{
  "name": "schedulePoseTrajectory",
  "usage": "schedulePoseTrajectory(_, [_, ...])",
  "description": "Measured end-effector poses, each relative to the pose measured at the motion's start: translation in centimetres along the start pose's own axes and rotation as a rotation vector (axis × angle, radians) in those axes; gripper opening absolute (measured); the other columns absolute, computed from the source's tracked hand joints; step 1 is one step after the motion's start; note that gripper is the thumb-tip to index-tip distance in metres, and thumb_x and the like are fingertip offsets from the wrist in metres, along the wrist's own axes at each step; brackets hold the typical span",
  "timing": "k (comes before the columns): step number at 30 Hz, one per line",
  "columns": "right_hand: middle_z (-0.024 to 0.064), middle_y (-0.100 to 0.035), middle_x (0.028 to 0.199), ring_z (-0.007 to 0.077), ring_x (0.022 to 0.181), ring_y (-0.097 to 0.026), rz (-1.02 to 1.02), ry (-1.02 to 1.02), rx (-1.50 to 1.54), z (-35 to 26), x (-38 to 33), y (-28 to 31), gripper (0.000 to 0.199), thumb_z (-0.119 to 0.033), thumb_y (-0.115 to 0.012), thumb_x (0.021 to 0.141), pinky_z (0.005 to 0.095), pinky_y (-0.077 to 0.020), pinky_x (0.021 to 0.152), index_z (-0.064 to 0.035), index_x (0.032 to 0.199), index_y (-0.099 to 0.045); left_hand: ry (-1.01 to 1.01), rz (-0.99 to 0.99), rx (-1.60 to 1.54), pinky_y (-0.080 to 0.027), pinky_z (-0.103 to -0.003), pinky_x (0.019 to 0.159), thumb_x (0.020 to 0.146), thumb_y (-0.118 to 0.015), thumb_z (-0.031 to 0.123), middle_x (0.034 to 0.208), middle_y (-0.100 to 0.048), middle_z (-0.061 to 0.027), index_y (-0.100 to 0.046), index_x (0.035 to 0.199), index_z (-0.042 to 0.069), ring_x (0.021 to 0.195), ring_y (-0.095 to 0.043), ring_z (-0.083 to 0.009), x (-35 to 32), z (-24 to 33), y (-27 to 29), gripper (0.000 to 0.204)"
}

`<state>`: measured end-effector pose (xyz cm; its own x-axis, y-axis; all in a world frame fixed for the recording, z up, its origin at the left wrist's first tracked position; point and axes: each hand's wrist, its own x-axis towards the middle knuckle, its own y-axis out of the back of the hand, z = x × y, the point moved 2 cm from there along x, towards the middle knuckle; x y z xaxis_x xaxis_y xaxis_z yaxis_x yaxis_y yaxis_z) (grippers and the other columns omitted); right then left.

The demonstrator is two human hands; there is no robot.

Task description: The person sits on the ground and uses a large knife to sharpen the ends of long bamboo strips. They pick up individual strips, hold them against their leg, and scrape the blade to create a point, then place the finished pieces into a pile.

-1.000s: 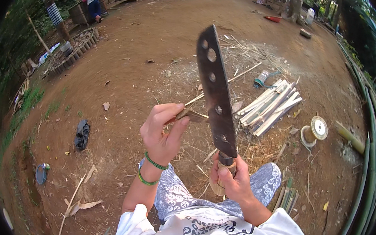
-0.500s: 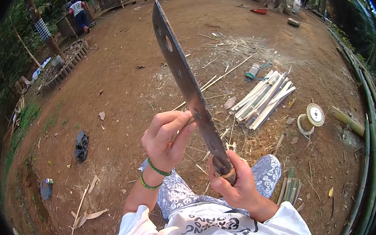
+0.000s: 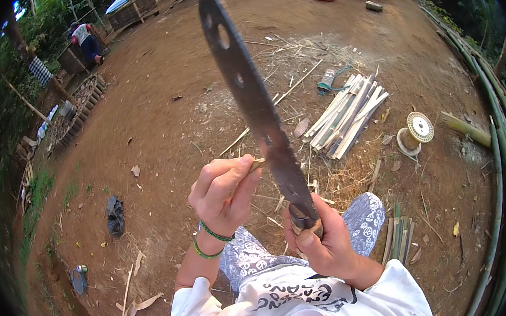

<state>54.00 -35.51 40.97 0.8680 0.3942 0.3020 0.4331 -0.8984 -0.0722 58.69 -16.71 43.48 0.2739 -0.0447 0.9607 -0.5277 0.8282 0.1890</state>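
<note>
My right hand (image 3: 327, 243) is wrapped round the wooden handle of a machete (image 3: 254, 97), its long dark blade pointing up and away with several holes along it. To the left of the blade, my left hand (image 3: 220, 191) pinches a small thin strip of bamboo (image 3: 257, 165) between thumb and fingers. The strip's end reaches the lower part of the blade; whether it touches the steel I cannot tell. Beyond my knees lies a pile of split bamboo strips (image 3: 346, 115), and a smaller bundle of green strips (image 3: 399, 238) rests beside my right leg.
A wire spool (image 3: 416, 133) stands right of the pile, near a cut bamboo piece (image 3: 466, 129). Long bamboo poles (image 3: 505, 182) line the right edge. A black bag (image 3: 115, 216) lies on the dirt at left. Another person (image 3: 86, 43) bends by a wooden structure far left.
The view has shifted a little, so the ground things sit differently. The strip in my left hand has turned and shows more of its face. Both hands keep their hold.
</note>
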Motion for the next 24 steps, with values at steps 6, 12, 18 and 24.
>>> schedulePoseTrajectory(6, [0.0020, -0.056, 0.066, 0.0075, 0.057, -0.051, -0.036, -0.016, -0.002, 0.8, 0.7, 0.2, 0.039, -0.033, -0.063, 0.096, 0.0252, -0.0417, 0.053, 0.0020, 0.108, -0.052, 0.011, -0.060, -0.013, -0.052, -0.026, 0.062, 0.081, -0.076, -0.002, 0.092, -0.067, -0.0128, -0.067, 0.107, -0.001, 0.077, -0.068, -0.0177, 0.3, 0.1, 0.3, 0.027])
schedulePoseTrajectory(12, [0.0034, -0.057, 0.062, 0.0080, 0.055, -0.052, 0.001, -0.041, 0.024, 1.4, 1.6, -0.3, 0.032, -0.028, -0.066, 0.095, 0.0271, -0.0414, 0.050, 0.0010, 0.101, -0.055, 0.054, -0.006, 0.002, -0.055, -0.028, 0.059, 0.077, -0.079, -0.003, 0.089, -0.068, -0.0115, -0.068, 0.104, 0.000, 0.075, -0.070, -0.0218, -0.5, -0.2, 0.7, 0.029])
schedulePoseTrajectory(18, [0.0044, -0.058, 0.062, 0.0068, 0.055, -0.050, 0.030, 0.032, -0.125, 2.7, 1.6, -0.9, 0.032, -0.029, -0.064, 0.096, 0.0287, -0.0399, 0.048, 0.0022, 0.099, -0.056, 0.062, -0.010, -0.035, -0.058, -0.031, 0.061, 0.082, -0.076, -0.002, 0.091, -0.065, -0.0132, -0.063, 0.105, -0.001, 0.076, -0.070, -0.0245, -1.3, -0.6, 1.5, 0.027])
schedulePoseTrajectory(24, [0.0082, -0.060, 0.062, 0.0121, 0.055, -0.059, 0.038, -0.225, -0.016, 5.7, 2.0, -0.3, 0.036, -0.031, -0.067, 0.093, 0.0299, -0.0442, 0.050, 0.0023, 0.100, -0.058, 0.142, -0.018, -0.075, -0.061, -0.033, 0.074, 0.087, -0.072, 0.002, 0.098, -0.058, -0.0112, -0.060, 0.108, -0.002, 0.085, -0.064, -0.0209, -2.4, -0.9, 2.2, 0.025])
